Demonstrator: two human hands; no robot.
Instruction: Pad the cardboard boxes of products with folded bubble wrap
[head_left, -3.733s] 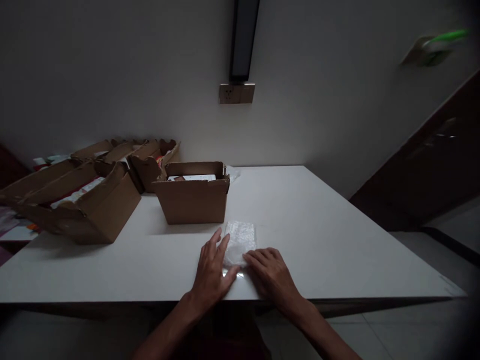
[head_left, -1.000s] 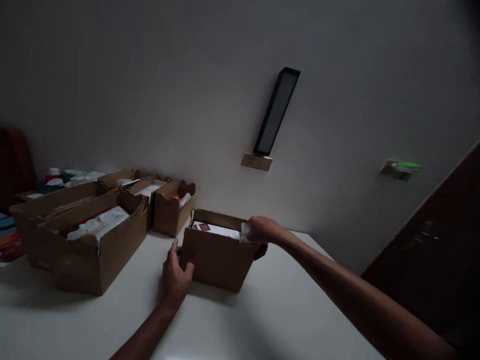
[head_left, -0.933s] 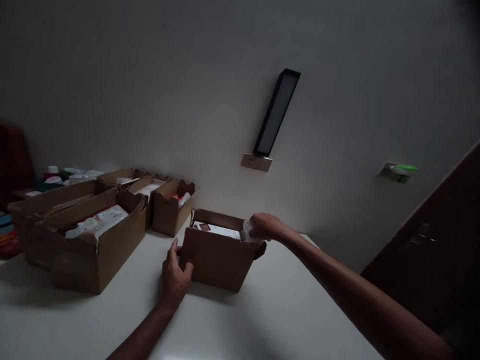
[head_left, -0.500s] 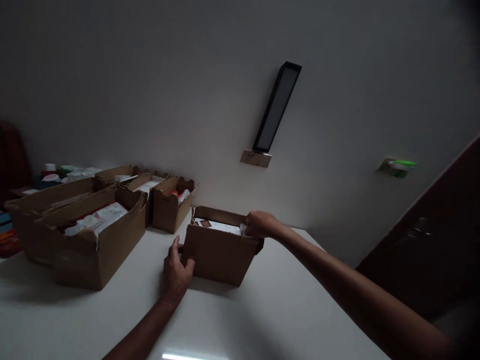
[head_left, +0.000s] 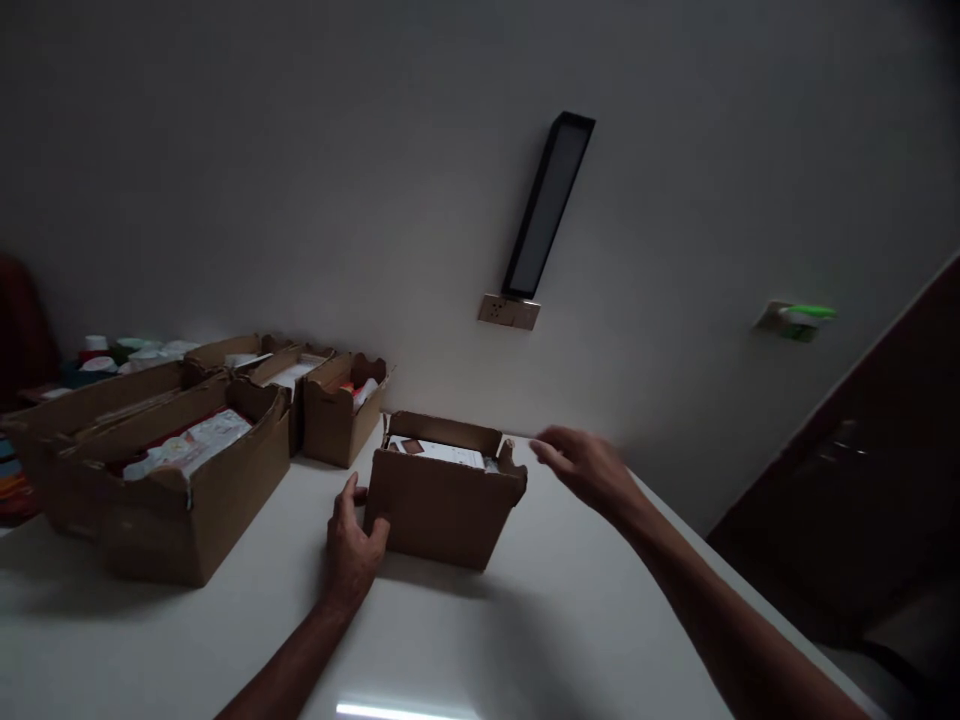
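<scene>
A brown open-topped cardboard box (head_left: 442,510) stands on the white table in front of me. Inside it is a white printed carton (head_left: 442,453), with a bit of clear plastic beside it at the right end. My left hand (head_left: 354,545) grips the box's left end, thumb against the front corner and fingers along the side. Just right of the box, my right hand (head_left: 585,468) hangs in the air, apart from it. Its fingers are extended, slightly blurred, with nothing visible in them.
Several more cardboard boxes stand at left, the nearest box (head_left: 202,520) holding plastic-wrapped items. Behind them are white and green containers (head_left: 142,352). The white table (head_left: 420,640) meets a grey wall with a socket plate (head_left: 508,312) and a dark-framed panel (head_left: 549,205).
My right hand has let go of the box's right end and moved away to the right. The left hand stays at the left end; the box has barely moved.
</scene>
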